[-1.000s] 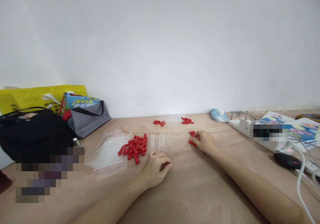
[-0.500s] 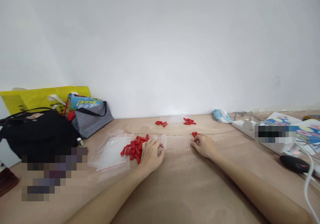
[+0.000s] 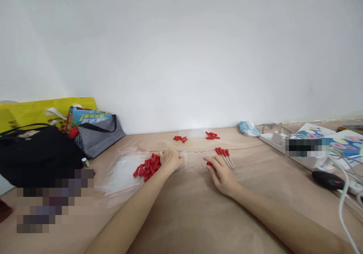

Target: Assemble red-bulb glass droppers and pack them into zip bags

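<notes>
A row of clear glass dropper tubes [image 3: 194, 162] lies side by side on the table between my hands. At its right end my right hand [image 3: 224, 176] pinches a red rubber bulb [image 3: 209, 163] against the tubes. Several droppers with red bulbs fitted [image 3: 227, 158] lie just beyond that hand. My left hand [image 3: 172, 161] rests over the row's left end with bent fingers; whatever its fingertips hold is hidden. Beside it, partly covered by the wrist, is a pile of loose red rubber bulbs [image 3: 148, 167].
Clear zip bags [image 3: 124, 176] lie left of the pile. Near the wall are more tubes [image 3: 196, 134] with red bulbs [image 3: 212, 135] around them. Bags [image 3: 39, 151] and a small vial [image 3: 85, 162] stand left. A face mask [image 3: 248, 128], power strip [image 3: 270, 140] and cables are right.
My right hand has shifted left onto the tubes with a red bulb, uncovering the bulb-fitted droppers. My left hand has moved slightly forward. The view has shifted a little.
</notes>
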`<action>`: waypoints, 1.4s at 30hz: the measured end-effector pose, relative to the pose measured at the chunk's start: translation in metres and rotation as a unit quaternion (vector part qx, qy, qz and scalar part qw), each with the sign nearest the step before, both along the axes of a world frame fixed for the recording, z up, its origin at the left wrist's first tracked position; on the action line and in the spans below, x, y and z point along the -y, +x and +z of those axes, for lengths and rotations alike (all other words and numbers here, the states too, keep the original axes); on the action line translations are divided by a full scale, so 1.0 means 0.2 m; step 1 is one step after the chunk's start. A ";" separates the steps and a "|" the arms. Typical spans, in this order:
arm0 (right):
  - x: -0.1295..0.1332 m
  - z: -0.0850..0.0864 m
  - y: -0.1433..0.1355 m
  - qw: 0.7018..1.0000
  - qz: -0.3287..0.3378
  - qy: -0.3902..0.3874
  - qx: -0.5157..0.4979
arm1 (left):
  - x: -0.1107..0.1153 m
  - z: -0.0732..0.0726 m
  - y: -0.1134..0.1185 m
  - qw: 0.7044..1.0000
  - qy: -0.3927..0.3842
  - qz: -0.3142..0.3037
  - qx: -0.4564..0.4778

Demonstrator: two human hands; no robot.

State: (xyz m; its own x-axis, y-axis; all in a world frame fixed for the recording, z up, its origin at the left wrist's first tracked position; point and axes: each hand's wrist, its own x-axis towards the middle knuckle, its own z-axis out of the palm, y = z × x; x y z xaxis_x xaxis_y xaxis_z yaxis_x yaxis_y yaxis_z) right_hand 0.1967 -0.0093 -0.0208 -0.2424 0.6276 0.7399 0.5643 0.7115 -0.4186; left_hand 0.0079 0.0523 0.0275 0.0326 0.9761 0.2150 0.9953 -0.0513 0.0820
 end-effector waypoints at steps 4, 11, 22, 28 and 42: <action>-0.01 0.01 0.01 1.000 0.008 0.016 -0.011 | -0.03 0.02 0.02 0.999 -0.038 0.022 -0.015; 0.00 0.01 0.02 0.999 0.023 -0.025 -0.028 | -0.04 0.04 0.05 0.998 -0.052 0.015 -0.034; 0.06 0.06 0.03 0.987 0.064 -0.083 0.125 | 0.31 0.00 -0.04 0.962 0.035 -0.269 -0.011; 0.06 0.07 0.04 0.982 0.033 -0.075 0.170 | 0.35 -0.13 -0.12 0.913 0.136 -0.376 0.076; 0.06 0.05 -0.02 0.983 0.098 -0.151 0.041 | 0.34 -0.14 -0.12 0.918 0.111 -0.363 0.116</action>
State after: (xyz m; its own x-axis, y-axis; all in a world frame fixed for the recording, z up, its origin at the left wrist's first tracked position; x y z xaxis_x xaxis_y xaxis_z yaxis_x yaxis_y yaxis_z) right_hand 0.1934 -0.0219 -0.0104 -0.4308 0.7514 0.4998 0.4698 0.6596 -0.5867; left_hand -0.0162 -0.0159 0.0001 0.5856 0.6455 0.4903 0.6484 -0.7360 0.1946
